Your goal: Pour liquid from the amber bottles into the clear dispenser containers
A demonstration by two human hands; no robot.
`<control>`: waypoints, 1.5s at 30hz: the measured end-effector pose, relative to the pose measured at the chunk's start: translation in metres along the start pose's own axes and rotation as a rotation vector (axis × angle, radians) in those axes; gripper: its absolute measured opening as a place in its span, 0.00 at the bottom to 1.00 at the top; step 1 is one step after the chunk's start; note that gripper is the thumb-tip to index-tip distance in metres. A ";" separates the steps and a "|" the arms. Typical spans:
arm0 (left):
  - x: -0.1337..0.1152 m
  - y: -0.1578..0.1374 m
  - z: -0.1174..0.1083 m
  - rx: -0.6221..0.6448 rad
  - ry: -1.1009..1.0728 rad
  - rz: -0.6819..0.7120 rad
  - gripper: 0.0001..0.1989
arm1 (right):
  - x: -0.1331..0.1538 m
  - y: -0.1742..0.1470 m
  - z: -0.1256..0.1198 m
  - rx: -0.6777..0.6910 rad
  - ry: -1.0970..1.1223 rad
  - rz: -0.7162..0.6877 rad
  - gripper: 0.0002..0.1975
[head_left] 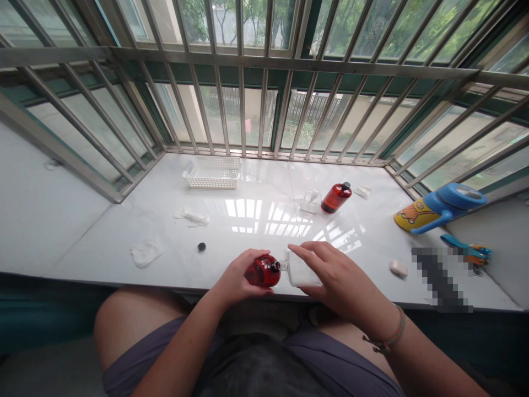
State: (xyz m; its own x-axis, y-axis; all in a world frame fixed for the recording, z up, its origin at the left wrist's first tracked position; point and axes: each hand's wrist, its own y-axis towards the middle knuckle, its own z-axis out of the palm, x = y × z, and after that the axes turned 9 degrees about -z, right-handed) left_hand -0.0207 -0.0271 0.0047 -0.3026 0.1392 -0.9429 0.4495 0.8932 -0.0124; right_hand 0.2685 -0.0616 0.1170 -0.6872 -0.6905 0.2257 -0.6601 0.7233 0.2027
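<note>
Near the sill's front edge, my left hand (243, 275) is closed around a red bottle (263, 271) whose open dark mouth faces right. My right hand (326, 270) grips a clear glass bottle (298, 269) tipped on its side, its threaded neck pointing left. The two mouths meet or nearly meet; I cannot tell whether they touch. A small black cap (201, 247) lies on the sill to the left of my left hand. Farther back, a second red bottle (335, 198) stands with its black cap on, beside a small clear glass item (311, 202).
A white perforated basket (212, 181) sits by the window bars. Crumpled tissues (146, 253) lie at left, with another (362, 191) at back right. On the right are a blue and yellow water bottle (438, 208), a pinkish lump (398, 268) and blue-orange items (469, 251).
</note>
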 end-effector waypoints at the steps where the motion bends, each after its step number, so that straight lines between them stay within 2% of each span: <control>1: 0.000 0.000 0.000 0.001 0.000 -0.001 0.45 | 0.000 0.000 0.000 0.002 -0.004 0.000 0.44; 28: 0.000 0.000 0.000 -0.002 0.001 -0.003 0.45 | 0.002 0.002 -0.006 -0.038 -0.092 -0.034 0.41; 45: 0.001 0.001 -0.001 -0.007 -0.005 -0.006 0.45 | 0.003 0.003 -0.009 -0.068 -0.116 -0.055 0.44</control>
State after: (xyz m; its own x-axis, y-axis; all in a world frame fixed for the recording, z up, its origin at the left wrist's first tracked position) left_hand -0.0214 -0.0262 0.0042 -0.3015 0.1316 -0.9443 0.4417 0.8970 -0.0161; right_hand 0.2669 -0.0613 0.1265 -0.6840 -0.7224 0.1013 -0.6783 0.6809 0.2762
